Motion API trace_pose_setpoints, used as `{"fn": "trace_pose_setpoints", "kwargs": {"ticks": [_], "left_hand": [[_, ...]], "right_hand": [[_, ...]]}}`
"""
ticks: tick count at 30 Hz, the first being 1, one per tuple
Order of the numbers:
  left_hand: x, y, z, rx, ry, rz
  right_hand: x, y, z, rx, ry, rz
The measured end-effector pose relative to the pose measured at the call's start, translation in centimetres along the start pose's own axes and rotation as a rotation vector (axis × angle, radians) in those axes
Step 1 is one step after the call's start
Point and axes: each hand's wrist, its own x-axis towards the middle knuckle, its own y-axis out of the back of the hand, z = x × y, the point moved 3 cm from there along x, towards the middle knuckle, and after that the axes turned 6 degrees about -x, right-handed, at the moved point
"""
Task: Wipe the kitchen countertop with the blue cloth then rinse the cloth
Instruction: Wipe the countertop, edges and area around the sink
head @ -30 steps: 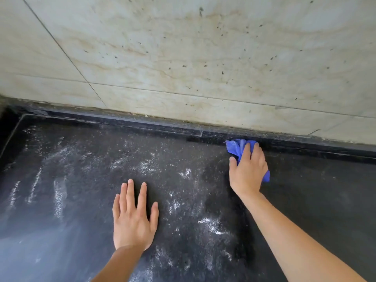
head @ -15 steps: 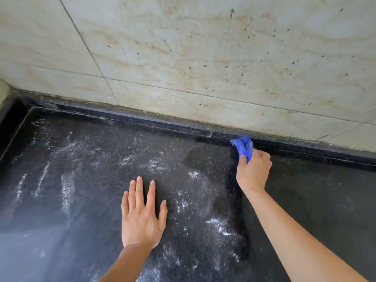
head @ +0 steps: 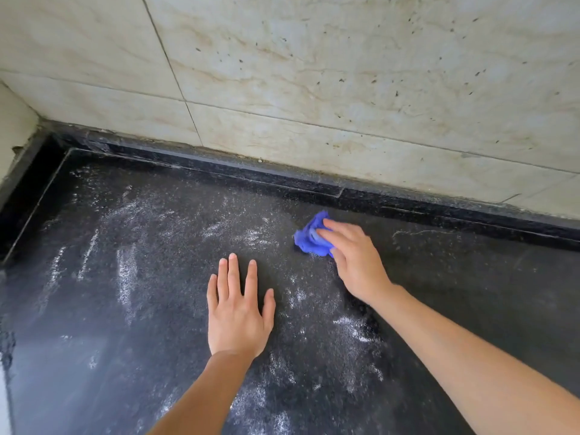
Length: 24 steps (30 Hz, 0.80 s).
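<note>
The black speckled countertop is dusted with white powder over its left and middle part. A bunched blue cloth lies on it a little in front of the back ledge. My right hand holds the cloth down on the stone, fingers laid over its top and thumb tucked against its near edge; the fingers are slightly blurred. My left hand rests flat on the countertop with straight, spread fingers, to the left of and nearer than the cloth, holding nothing.
A raised black ledge runs along the back under the cream marble wall tiles. At the left the ledge turns a corner against a side wall. The stone to the right of the cloth looks darker, with little powder.
My right hand has drawn the cloth away from the back ledge, toward me and to the left onto the flat stone. The view has shifted right. My left hand stays flat in place.
</note>
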Motion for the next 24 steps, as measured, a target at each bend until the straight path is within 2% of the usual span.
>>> {"fn": "trace_pose_setpoints", "kwargs": {"ticks": [2,4,7,8,11,14,16,18,21,22,24], "left_hand": [[0.0,0.0,-0.1,-0.008,0.004,-0.008],[0.0,0.1,-0.1,-0.024,0.009,-0.018],[0.0,0.3,0.0,-0.044,0.009,-0.032],[0.0,0.3,0.0,-0.046,0.006,-0.029],[-0.1,0.1,-0.2,-0.045,-0.006,-0.003],[-0.1,-0.3,-0.3,-0.054,-0.007,0.024],[-0.1,-0.6,-0.6,-0.07,-0.01,0.03],[-0.1,-0.9,-0.8,-0.099,-0.007,0.026],[-0.6,-0.1,-0.9,-0.185,-0.003,-0.001],[-1.1,0.4,-0.9,-0.211,0.004,-0.018],[-3.3,1.5,-1.2,-0.22,0.015,-0.021]], "right_hand": [[-5.2,-0.2,-1.2,0.005,0.037,-0.003],[-9.2,-0.1,-2.5,0.073,0.039,-0.115],[-10.9,1.9,-3.3,0.333,-0.075,-0.345],[-9.9,3.0,-2.9,0.404,-0.153,-0.351],[-4.1,5.5,1.2,0.32,-0.354,-0.077],[-0.8,3.5,4.1,0.022,-0.476,0.015],[-2.0,1.1,3.2,-0.14,-0.429,0.126],[-5.2,-0.3,0.8,-0.138,-0.262,0.194],[-11.7,-0.6,-1.7,-0.011,-0.094,0.082],[-13.5,-0.1,-2.1,0.055,-0.077,0.017],[-15.8,1.8,-2.1,0.296,-0.158,-0.079]]}}
